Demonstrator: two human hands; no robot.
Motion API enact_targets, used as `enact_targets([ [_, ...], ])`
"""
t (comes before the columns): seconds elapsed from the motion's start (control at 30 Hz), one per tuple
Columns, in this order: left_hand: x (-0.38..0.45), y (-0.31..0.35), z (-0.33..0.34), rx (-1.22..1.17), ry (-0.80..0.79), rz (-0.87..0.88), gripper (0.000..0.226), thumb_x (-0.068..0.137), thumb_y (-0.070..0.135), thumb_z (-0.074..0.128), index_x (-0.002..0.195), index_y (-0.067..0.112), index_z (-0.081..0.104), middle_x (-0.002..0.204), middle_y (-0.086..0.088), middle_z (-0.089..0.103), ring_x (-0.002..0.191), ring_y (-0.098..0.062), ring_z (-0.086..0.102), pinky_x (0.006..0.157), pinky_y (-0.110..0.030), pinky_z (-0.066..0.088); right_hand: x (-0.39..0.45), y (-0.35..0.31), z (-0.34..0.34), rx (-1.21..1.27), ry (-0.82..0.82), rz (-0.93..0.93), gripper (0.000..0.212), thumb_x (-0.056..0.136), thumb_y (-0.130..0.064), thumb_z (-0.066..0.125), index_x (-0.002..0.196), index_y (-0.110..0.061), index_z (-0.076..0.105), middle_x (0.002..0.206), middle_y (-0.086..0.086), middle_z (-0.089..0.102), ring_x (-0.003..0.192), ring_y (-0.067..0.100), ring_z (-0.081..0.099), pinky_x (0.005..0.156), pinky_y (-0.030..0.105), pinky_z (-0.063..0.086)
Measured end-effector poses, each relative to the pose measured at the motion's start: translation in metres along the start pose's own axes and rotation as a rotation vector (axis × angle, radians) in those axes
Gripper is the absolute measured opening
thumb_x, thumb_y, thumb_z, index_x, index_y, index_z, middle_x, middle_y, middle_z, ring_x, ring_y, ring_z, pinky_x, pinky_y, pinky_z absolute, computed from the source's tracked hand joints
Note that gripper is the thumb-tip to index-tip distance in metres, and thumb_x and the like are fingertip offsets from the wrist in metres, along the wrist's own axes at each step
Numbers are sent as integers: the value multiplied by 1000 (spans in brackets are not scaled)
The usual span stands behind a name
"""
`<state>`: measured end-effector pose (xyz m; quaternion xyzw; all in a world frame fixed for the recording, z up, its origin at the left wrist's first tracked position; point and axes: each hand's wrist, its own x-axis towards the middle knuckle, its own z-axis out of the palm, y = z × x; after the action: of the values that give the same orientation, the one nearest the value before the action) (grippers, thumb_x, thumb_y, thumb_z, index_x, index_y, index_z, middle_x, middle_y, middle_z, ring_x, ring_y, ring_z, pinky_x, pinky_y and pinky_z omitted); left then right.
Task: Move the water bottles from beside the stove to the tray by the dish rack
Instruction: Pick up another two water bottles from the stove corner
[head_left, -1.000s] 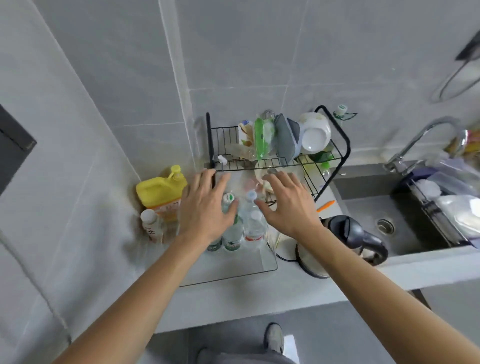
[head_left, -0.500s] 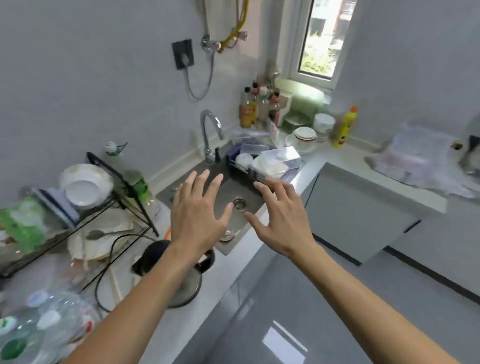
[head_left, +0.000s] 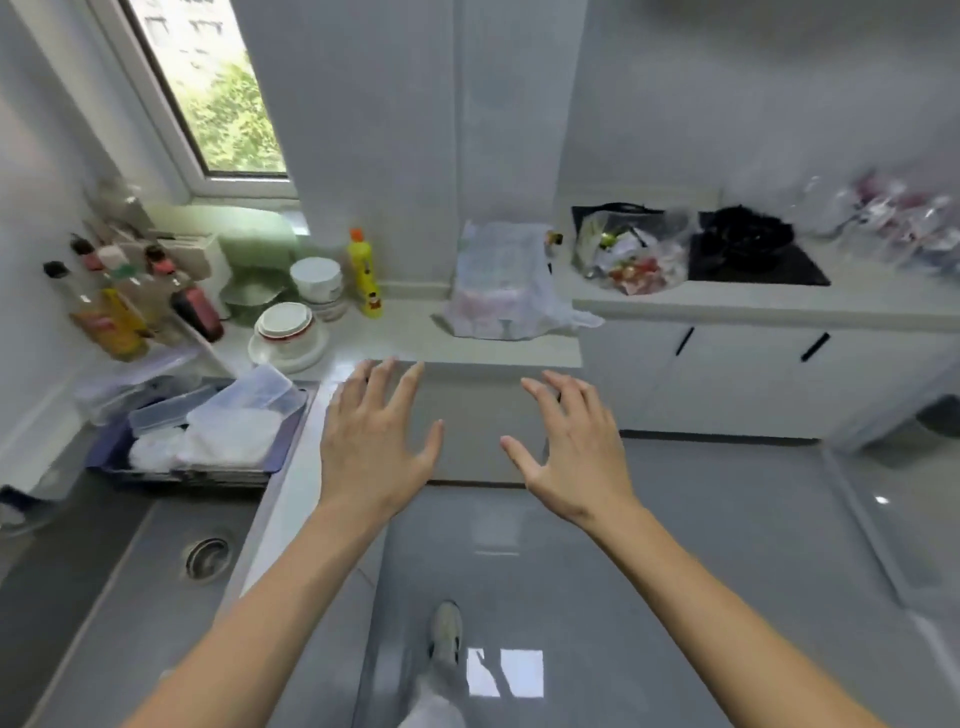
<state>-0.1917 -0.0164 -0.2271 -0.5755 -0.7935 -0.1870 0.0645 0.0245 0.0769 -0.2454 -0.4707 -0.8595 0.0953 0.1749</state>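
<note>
L-shaped countertop (head_left: 467, 338) and grey floor (head_left: 675, 571) bound open walking room. Stove (head_left: 753, 260) at far right, blurred water bottles (head_left: 893, 218) just beyond it (count unclear). Left hand (head_left: 371, 441) and right hand (head_left: 571, 447) extended, fingers spread, empty.

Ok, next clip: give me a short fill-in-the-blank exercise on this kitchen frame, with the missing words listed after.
1. Both the left hand and the right hand hold ____.
2. The yellow bottle on the counter has an ____ cap.
3. The black stove lies to the ____ of the clear bag of scraps.
4. The pane above the green tray is a ____.

Missing words: nothing; orange; right; window
</note>
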Motion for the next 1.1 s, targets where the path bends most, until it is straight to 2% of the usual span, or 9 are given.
enact_targets([
  [0.23,155,80,79,-95,-98,217,70,94,63,44,155,29,44,160,-6,47,152,-32,37,122,-52,35,87,109,-20,-59,69,227,72,94,-69,46,154,-28,43,155,1,44,145,23,37,117,46,38],
  [0.37,233,145,109,-152,-147,372,69,94,62,45,155,30,46,163,-3,44,155,-31,31,125,-52,31,118,169,-45,-85,146,360,71,95,-67,47,153,-27,45,155,1,45,142,24,40,115,46,39],
  [0.47,273,201,130,-213,-151,475,69,94,60,44,156,29,45,164,-2,43,156,-29,29,126,-50,30,124,215,-64,-99,201,471,69,95,-64,52,153,-27,43,156,0,44,142,23,39,113,44,39],
  [0.73,357,373,203,-242,-168,714,69,94,59,48,155,27,47,157,-5,49,151,-31,36,121,-51,35,139,373,-110,-159,286,650,71,97,-66,49,156,-28,39,156,-2,43,143,20,36,114,40,36],
  [0.93,417,517,257,-235,-161,752,70,95,60,46,156,27,46,160,-4,47,152,-29,35,121,-50,36,168,519,-150,-127,320,664,73,96,-65,48,156,-23,42,155,2,47,143,24,40,114,44,41],
  [1.1,451,629,292,-276,-166,759,68,95,59,46,154,24,49,157,-6,50,151,-31,38,120,-52,39,187,630,-193,-148,281,668,76,94,-69,42,156,-24,42,157,2,46,146,25,40,115,48,43],
])
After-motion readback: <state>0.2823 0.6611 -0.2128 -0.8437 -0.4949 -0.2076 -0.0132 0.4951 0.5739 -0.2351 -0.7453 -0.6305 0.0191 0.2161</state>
